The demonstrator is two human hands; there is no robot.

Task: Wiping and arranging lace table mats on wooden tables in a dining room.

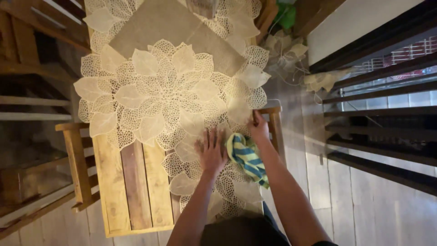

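Striped yellow-and-blue cloth [248, 158], long axis 11-to-5 o'clock, left hand [212, 151] spread flat on cream leaf-pattern lace mat [168, 91], right hand [258, 127] pinching mat edge, wooden slatted desk [132, 182].

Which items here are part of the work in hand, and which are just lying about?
In hand: left hand flat on lace mat; right hand at mat edge; striped cloth; wooden table.
Lying about: chair, pale leaves on floor, green item.
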